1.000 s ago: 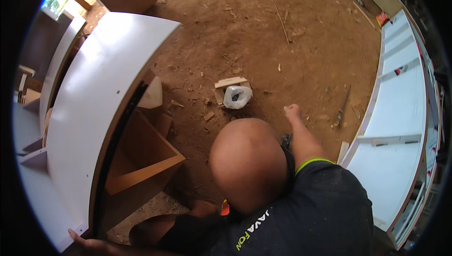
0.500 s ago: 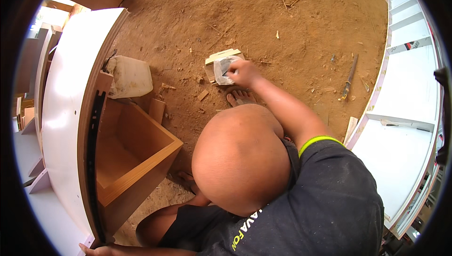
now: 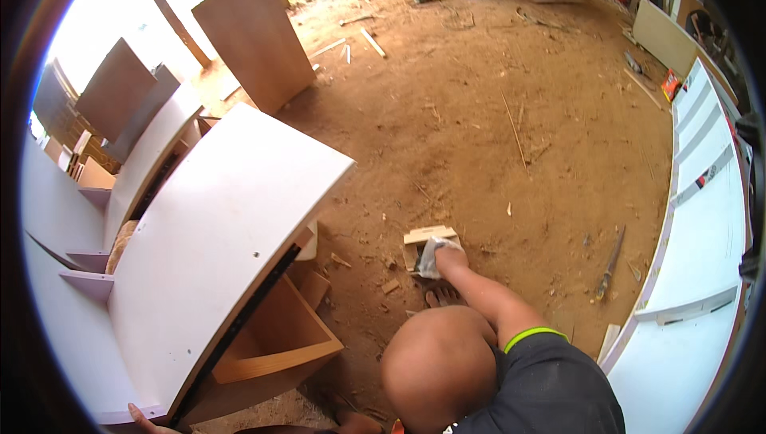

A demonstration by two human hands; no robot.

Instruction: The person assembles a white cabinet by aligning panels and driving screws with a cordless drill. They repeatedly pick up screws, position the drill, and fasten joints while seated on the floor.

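Ahead of my bare foot, my right hand [image 3: 451, 259] reaches into a clear plastic bag [image 3: 430, 258]. The bag sits in a small open wooden box [image 3: 431, 234] on the ground. Its fingers look closed, but the bag and hand hide what is between them. At the lower left, my left hand [image 3: 144, 420] holds the near edge of a large white cabinet panel [image 3: 231, 195], one digit laid over it and the rest hidden. A black drawer slide [image 3: 243, 318] runs along the panel's side. Beside it juts an open brown wooden drawer [image 3: 281, 330].
Along the right lies a long white shelved frame [image 3: 686, 258]. A yellow-handled tool [image 3: 608, 274] rests on the dirt before it. Wood scraps [image 3: 390, 286] are scattered about. A brown board [image 3: 255, 39] stands at the back left. A pale jug [image 3: 308, 242] is partly hidden behind the panel.
My view has tilted up, so the box, bag and cabinet appear lower and more of the yard shows. My right hand has gone deeper into the bag. The left hand stays at the panel's edge.
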